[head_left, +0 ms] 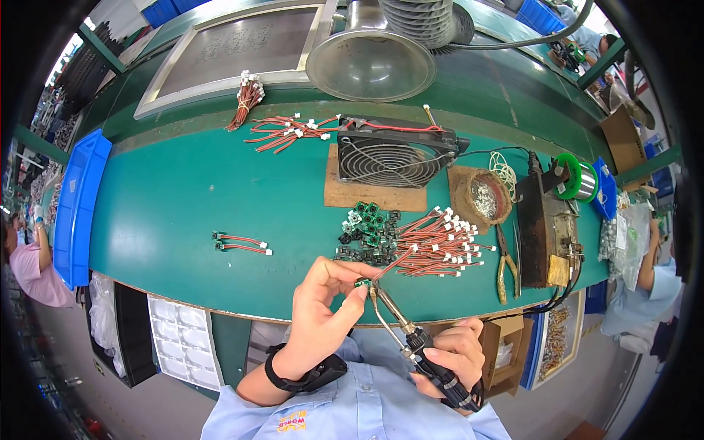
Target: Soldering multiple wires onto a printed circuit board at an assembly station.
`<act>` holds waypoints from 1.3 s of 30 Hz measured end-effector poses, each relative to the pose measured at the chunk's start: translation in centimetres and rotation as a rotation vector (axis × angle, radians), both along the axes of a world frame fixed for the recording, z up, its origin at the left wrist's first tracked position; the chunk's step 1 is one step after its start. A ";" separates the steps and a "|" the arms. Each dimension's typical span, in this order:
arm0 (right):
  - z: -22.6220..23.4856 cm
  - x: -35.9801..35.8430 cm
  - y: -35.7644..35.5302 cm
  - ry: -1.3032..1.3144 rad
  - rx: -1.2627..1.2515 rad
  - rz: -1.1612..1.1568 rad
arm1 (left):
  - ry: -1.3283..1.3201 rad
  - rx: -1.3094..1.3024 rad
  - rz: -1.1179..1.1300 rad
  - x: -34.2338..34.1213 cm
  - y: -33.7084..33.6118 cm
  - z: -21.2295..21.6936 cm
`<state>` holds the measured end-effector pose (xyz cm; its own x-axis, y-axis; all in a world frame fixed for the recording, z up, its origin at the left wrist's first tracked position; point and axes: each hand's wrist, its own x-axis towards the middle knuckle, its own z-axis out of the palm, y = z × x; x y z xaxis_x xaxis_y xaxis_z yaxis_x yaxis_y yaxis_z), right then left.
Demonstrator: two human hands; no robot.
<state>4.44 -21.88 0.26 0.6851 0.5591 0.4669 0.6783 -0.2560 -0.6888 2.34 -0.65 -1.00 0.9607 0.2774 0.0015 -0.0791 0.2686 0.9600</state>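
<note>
My left hand (323,308) pinches a small green circuit board (362,282) with a red wire lead running off to the right. My right hand (451,359) grips the black handle of a soldering iron (400,319), its tip touching the board. Just beyond lie a pile of small green and black boards (367,233) and a heap of red wires with white connectors (440,246). Two finished wired pieces (242,243) rest to the left on the green bench (183,198).
A black fan (392,152) sits on a wooden block. A tip-cleaner pot (484,196), pliers (504,268), a solder feeder box (546,231) with a green spool (576,177), a blue bin (77,209) and more wire bundles (282,132) surround the bench. Other people sit at both sides.
</note>
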 end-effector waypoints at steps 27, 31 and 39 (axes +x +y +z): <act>0.3 0.7 -1.8 -0.030 0.014 -0.058 | -0.029 0.084 0.064 0.3 -0.3 0.5; -2.3 2.2 -2.1 0.009 0.215 -0.380 | 0.020 -0.082 0.024 0.2 0.1 1.3; -3.9 4.2 -1.2 0.171 0.043 -0.610 | 0.114 -0.344 -0.021 -0.4 1.1 0.7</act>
<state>8.69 -23.09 -3.67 0.9415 0.0274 0.3360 0.2983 -0.5317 -0.7927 1.92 0.41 -0.26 0.9548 0.2237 -0.1957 0.0319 0.5777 0.8156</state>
